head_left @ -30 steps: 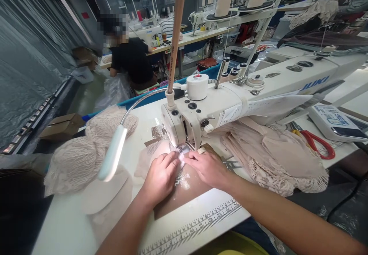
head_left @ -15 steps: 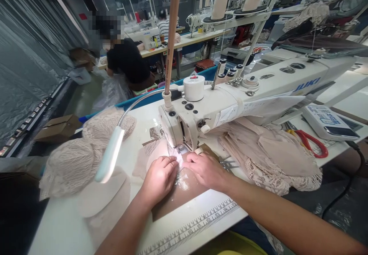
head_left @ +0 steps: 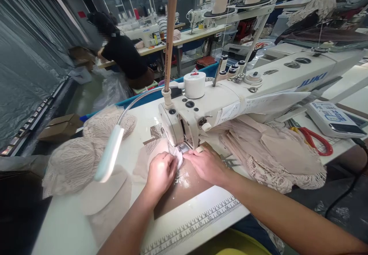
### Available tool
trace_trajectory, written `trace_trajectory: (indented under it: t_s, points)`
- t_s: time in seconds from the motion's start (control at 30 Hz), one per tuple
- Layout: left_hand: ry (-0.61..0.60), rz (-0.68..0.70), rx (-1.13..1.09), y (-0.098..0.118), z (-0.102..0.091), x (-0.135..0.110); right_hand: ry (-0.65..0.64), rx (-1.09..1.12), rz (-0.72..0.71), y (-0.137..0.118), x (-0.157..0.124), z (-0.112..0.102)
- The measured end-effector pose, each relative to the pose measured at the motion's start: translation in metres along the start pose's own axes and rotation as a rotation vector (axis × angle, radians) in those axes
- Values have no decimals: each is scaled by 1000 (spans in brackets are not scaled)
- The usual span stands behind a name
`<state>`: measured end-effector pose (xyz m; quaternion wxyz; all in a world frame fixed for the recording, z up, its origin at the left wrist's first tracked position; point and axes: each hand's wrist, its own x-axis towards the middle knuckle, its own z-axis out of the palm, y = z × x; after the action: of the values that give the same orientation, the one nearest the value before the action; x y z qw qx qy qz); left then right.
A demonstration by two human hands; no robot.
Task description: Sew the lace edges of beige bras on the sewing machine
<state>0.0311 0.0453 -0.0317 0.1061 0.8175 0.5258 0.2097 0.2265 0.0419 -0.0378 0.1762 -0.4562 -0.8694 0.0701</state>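
My left hand (head_left: 161, 172) and my right hand (head_left: 205, 165) lie close together on a small piece of pale lace fabric (head_left: 176, 156), right in front of the needle of the white sewing machine (head_left: 224, 102). The left hand's fingers curl and pinch the lace edge. With its fingers pressed together, the right hand holds the fabric down on the brown plate (head_left: 184, 192) beside the presser foot. A gooseneck lamp (head_left: 110, 153) lights the spot brightly.
Piles of beige lace pieces (head_left: 86, 147) sit at the left, more lace and cut pieces (head_left: 276, 155) at the right. Red-handled scissors (head_left: 316, 140) and a control box (head_left: 330, 119) lie far right. A ruler strip (head_left: 198, 222) runs along the table's front edge. A person in black bends over behind.
Both hands have stayed at the needle; the left hand has closed tighter and bunched the lace up a little toward the presser foot.
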Motion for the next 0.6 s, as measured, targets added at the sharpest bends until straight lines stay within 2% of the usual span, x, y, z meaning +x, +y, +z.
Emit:
trace_trajectory:
  t_s: [0.13, 0.27, 0.6]
  points:
    - [34, 41, 94, 0, 5, -1, -2, 21, -15, -1, 1, 0]
    - [42, 146, 163, -3, 7, -1, 1, 24, -5, 0, 1, 1]
    - [-59, 247, 172, 1, -4, -4, 66, 27, 13, -4, 5, 1]
